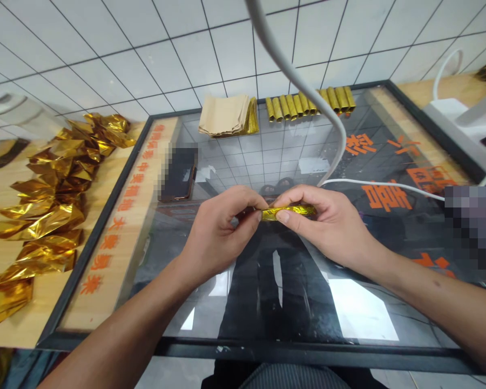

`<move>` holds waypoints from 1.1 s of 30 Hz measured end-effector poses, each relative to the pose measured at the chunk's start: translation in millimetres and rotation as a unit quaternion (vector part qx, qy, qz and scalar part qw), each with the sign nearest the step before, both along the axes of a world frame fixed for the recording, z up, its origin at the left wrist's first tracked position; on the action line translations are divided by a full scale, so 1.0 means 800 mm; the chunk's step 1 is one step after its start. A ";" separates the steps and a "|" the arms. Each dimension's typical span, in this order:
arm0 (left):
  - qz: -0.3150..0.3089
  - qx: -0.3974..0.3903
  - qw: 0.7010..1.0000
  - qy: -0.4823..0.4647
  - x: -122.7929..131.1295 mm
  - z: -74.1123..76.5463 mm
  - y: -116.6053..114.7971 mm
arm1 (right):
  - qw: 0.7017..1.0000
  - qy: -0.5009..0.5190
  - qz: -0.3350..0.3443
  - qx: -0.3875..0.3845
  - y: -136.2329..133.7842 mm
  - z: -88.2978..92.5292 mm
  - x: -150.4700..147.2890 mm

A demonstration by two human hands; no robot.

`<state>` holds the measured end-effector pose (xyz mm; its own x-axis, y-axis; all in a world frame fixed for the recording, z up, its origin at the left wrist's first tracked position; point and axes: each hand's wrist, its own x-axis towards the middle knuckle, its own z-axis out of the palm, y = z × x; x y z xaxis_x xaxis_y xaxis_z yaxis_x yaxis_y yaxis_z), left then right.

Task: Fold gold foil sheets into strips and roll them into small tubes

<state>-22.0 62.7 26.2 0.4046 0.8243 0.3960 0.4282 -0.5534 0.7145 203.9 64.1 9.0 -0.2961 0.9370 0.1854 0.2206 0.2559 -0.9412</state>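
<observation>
Over the middle of a dark glass tabletop, both my hands pinch one small gold foil paper roll (295, 211). My left hand (227, 222) has thumb and fingertips closed on the roll's left end. Along the right part of the roll, my right hand (319, 216) presses its thumb in front and curls its fingers behind. Farther back lies a stack of tan paper sheets (223, 114) with gold foil at its right edge. Beside that stack, several finished-looking gold rolls (295, 105) stand in a row near the wall.
Folded gold foil pieces (60, 178) spread over the wooden surface at left. A dark phone (179, 175) rests on the glass (243, 243). A white cable (299, 81) hangs in front and runs right towards a white power strip (457, 124). Tiled wall closes off the back.
</observation>
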 end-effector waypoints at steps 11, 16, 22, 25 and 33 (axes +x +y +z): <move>0.034 -0.262 0.954 -0.141 0.006 0.001 -0.007 | 0.999 -0.004 -0.034 0.028 -0.003 -0.001 -0.003; 0.036 -0.255 0.951 -0.172 0.012 -0.007 -0.007 | 1.000 0.006 -0.006 0.025 -0.001 0.000 -0.006; 0.025 -0.274 0.932 -0.237 0.016 -0.010 -0.004 | 0.999 0.013 0.003 0.032 -0.002 -0.001 -0.006; 0.028 -0.276 0.926 -0.256 0.016 -0.012 -0.003 | 0.999 0.008 0.004 0.039 -0.002 -0.001 -0.005; 0.048 -0.273 0.915 -0.294 0.018 -0.019 -0.002 | 0.999 0.023 -0.003 0.035 -0.002 -0.002 -0.007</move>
